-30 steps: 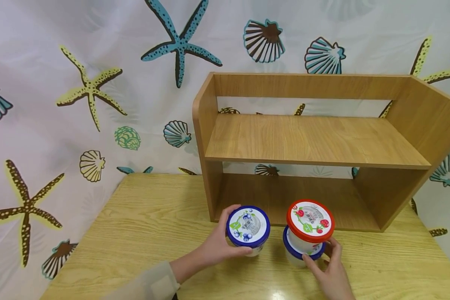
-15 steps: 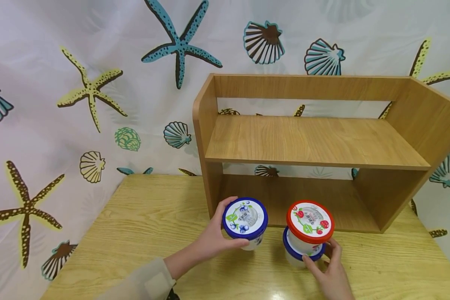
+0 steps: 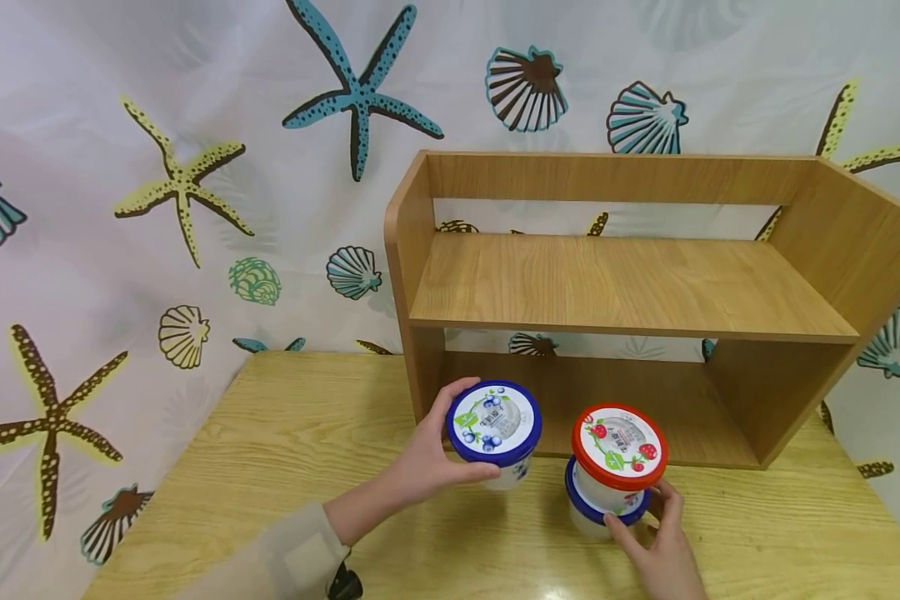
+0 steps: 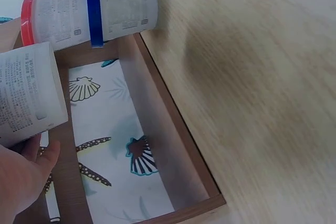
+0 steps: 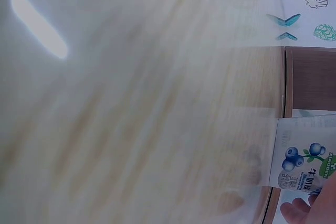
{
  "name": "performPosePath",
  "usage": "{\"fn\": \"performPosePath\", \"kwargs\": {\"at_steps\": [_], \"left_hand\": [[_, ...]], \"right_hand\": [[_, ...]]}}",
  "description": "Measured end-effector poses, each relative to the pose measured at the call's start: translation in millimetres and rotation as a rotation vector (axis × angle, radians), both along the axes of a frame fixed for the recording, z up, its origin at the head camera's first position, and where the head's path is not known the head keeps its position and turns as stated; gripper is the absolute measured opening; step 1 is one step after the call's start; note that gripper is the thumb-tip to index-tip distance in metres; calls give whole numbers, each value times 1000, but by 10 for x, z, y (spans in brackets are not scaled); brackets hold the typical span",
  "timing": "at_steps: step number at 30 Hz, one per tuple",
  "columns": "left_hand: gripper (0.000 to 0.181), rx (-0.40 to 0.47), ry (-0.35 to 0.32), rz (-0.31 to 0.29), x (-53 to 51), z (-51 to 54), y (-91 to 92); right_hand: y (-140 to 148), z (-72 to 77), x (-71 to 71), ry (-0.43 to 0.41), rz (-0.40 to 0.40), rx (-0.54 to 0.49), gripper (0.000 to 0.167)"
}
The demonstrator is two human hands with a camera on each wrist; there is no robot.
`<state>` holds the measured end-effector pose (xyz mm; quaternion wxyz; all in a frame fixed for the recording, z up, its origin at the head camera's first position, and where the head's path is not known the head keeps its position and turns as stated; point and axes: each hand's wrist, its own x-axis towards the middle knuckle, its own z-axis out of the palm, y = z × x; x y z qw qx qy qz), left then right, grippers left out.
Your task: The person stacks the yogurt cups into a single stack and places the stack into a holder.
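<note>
In the head view my left hand grips a blue-lidded tub with blueberries on its lid, thumb at the near side and fingers behind. This tub is raised off the table; its printed side shows in the left wrist view. To its right, a red-lidded tub with strawberries on the lid stands on a second blue-lidded tub. My right hand holds that lower tub between thumb and fingers. Blueberry print on a tub wall faces the right wrist camera.
A two-level wooden shelf stands just behind the tubs, with its lower board near table height. The wooden table stretches to the left. A patterned cloth hangs behind.
My left hand has lifted its blue-lidded tub, moving it up and toward the shelf. The right hand and the two stacked tubs stay where they were.
</note>
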<state>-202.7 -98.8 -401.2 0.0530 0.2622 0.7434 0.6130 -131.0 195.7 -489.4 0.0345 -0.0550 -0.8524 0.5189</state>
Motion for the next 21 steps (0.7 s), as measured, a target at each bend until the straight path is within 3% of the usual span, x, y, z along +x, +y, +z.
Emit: {"fn": "performPosePath", "kwargs": {"at_steps": [13, 21], "left_hand": [[96, -42, 75, -18, -74, 286, 177], [96, -34, 87, -49, -124, 415, 301]], "right_hand": [[-3, -5, 23, 32, -11, 8, 78], [7, -12, 10, 29, -10, 8, 78]]}}
